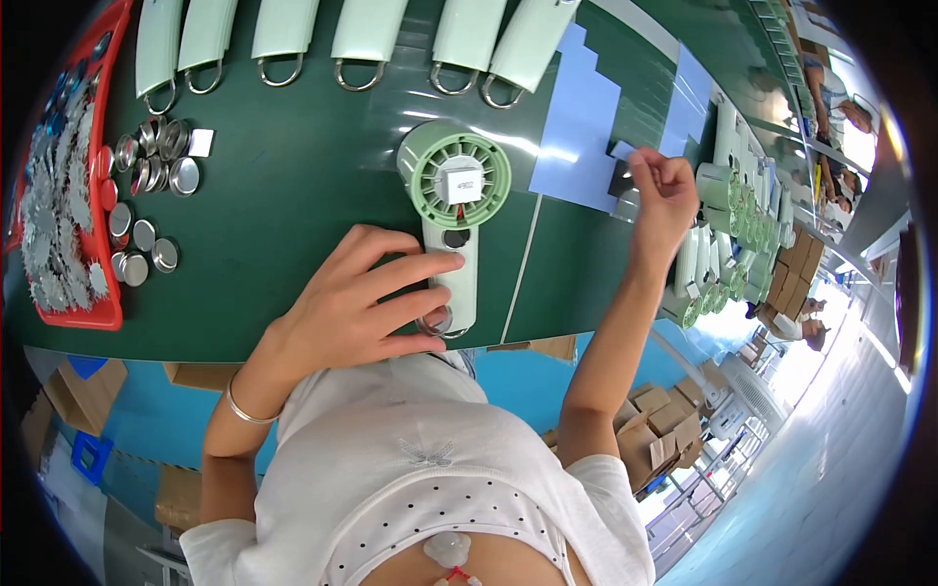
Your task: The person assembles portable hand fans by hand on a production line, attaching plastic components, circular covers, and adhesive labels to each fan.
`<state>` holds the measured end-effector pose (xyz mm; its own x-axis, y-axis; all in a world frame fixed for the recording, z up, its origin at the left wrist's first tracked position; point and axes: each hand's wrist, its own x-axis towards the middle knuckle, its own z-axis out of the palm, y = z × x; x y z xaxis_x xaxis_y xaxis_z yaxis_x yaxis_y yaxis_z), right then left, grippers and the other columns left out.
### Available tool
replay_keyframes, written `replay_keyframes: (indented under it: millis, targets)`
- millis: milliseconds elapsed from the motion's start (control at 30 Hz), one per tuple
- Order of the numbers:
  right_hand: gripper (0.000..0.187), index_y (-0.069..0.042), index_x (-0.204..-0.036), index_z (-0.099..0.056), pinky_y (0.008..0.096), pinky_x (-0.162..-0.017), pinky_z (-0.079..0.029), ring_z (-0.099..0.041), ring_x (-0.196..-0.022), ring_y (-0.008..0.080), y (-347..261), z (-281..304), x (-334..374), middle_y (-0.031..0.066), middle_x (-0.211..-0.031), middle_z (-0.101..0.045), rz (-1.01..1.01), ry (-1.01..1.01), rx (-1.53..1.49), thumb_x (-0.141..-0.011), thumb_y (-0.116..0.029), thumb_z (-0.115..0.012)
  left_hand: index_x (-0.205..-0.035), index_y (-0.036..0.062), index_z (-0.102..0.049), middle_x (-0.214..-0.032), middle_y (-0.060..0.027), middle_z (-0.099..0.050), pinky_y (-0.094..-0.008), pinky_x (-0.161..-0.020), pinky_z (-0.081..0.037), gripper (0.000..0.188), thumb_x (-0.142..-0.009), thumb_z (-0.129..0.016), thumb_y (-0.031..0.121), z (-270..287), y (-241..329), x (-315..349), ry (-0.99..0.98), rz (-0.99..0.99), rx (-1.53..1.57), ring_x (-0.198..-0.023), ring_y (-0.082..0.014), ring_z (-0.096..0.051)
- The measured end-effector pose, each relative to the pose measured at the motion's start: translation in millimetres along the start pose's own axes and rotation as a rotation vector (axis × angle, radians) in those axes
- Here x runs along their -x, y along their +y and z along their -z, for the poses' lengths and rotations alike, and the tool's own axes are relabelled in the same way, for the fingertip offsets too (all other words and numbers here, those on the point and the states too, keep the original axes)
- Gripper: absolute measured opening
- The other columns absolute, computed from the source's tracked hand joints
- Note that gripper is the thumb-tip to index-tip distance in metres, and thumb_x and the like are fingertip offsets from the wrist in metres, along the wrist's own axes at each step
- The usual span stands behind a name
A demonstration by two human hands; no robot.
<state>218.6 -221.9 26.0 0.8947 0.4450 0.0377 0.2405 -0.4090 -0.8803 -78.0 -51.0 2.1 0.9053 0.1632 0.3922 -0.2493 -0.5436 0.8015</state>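
Observation:
A pale green handheld fan (467,293) lies on the green table before me, its round ribbed head pointing away and a white square piece (464,185) at its centre. My left hand (366,298) rests across the handle, fingers spread, the index fingertip near a dark round spot. A shiny metal disc (436,320) shows between its lower fingers; whether they grip it I cannot tell. Out to the right, my right hand (666,190) pinches a small pale blue piece of film (622,150) between thumb and forefinger, above the edge of a blue sheet (576,127).
At the left stands a red tray (112,283) of silvery toothed discs, with several round metal caps (184,177) beside it. Pale green handles with metal loops (362,73) line the far side. More green fans (723,200) are piled at right, and cardboard boxes (664,430) sit below.

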Motion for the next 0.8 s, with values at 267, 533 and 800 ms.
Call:
replay_keyframes:
  millis: [267,533,800]
  targets:
    - [0.037,-0.012,-0.074,-0.04,0.0421,-0.103,-0.041,-0.06,-0.117,0.0282,-77,-16,26,0.0069,-0.084,-0.067,-0.122,-0.283,-0.173,-0.08,0.009,-0.071,-0.085,0.0092,-0.066,-0.123,-0.0018,-0.064,-0.0367,-0.08,-0.045,0.038,-0.054,-0.084,0.024,-2,2,-2,0.044,0.012,0.026,-0.099,-0.0232,-0.056]
    - [0.038,-0.01,-0.072,-0.042,0.047,-0.105,-0.041,-0.064,-0.089,0.0178,-110,-65,54,0.009,-0.075,-0.069,-0.029,-0.481,-0.213,-0.072,0.01,-0.074,-0.093,0.0083,-0.068,-0.126,-0.0024,-0.065,-0.0387,-0.083,-0.046,0.045,-0.058,-0.084,0.032,0,1,1,0.016,0.028,0.036,-0.098,-0.026,-0.057]
    - [0.039,-0.011,-0.072,-0.041,0.0458,-0.105,-0.042,-0.062,-0.082,0.0136,-111,-79,58,0.0078,-0.074,-0.069,-0.027,-0.497,-0.181,-0.072,0.01,-0.074,-0.092,0.0078,-0.068,-0.126,-0.0023,-0.065,-0.039,-0.082,-0.046,0.048,-0.054,-0.085,0.032,-2,-1,3,0.031,0.018,0.044,-0.098,-0.0263,-0.057]
